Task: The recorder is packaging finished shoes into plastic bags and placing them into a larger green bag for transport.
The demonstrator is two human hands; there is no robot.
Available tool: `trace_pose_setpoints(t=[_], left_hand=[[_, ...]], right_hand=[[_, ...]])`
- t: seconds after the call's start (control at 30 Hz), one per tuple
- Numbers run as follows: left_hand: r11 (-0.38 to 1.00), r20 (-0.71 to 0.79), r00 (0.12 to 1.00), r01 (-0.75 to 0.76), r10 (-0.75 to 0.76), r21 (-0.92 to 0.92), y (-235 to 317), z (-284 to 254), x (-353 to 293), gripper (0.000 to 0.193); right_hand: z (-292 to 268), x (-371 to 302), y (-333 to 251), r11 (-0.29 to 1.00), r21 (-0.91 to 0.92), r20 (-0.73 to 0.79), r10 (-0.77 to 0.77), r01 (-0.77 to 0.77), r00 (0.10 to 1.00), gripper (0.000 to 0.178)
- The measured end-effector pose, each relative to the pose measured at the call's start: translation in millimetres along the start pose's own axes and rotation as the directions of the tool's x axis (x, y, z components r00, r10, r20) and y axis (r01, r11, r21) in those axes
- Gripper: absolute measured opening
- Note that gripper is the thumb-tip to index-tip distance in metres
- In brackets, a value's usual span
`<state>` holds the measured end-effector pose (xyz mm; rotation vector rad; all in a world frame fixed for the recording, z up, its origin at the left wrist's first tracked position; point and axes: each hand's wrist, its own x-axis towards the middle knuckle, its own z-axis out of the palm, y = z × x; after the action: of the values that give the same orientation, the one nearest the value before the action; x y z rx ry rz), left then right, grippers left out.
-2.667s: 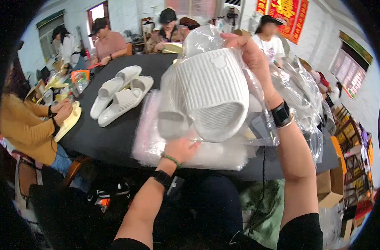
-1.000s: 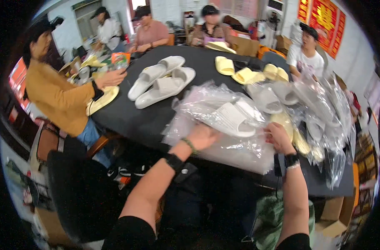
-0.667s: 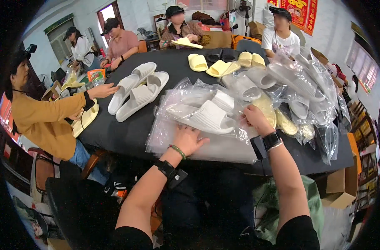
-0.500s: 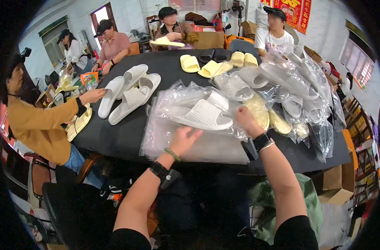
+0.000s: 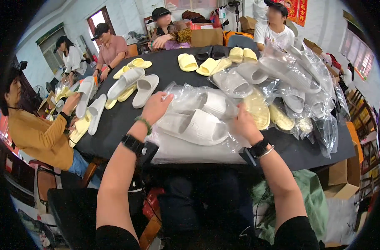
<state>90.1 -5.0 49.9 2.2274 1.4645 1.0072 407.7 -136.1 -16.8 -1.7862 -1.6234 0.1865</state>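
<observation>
A pair of light grey slippers (image 5: 213, 128) lies inside a clear plastic bag (image 5: 185, 92) in front of me, on a stack of flat clear bags (image 5: 185, 155). My left hand (image 5: 155, 110) is closed at the bag's left edge, by the slippers' heel ends. At the toe end, my right hand (image 5: 246, 126) has its fingers closed on the bag's right side. Beside my right hand lies a yellow slipper (image 5: 257, 109) in clear plastic.
Bagged grey slippers (image 5: 296, 75) are heaped on the right of the black table (image 5: 115, 141). Loose yellow slippers (image 5: 188, 62) lie along the far side. At left, a co-worker in a mustard top (image 5: 40, 129) holds a grey slipper (image 5: 85, 96); more people sit or stand beyond.
My left hand has moved left and up to the bag's left edge. The bagged slippers have shifted slightly nearer. The co-worker at left has lifted a grey slipper, and more yellow slippers show there.
</observation>
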Motion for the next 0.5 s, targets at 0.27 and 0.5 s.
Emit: trace_pose_setpoints(t=[0.27,0.5], left_hand=[[0.948,0.221,0.944,0.187,-0.246,0.258,-13,82,53,0.074],[0.859,0.124,0.921,0.390,-0.370,-0.333,-16,52,52,0.031]], right_hand=[[18,-16,-7,0.983,-0.155,-0.072,-0.109,0.097,0.991,0.065],[-1,-25,8,0.968,-0.198,-0.009,-0.156,0.151,0.988,0.059]])
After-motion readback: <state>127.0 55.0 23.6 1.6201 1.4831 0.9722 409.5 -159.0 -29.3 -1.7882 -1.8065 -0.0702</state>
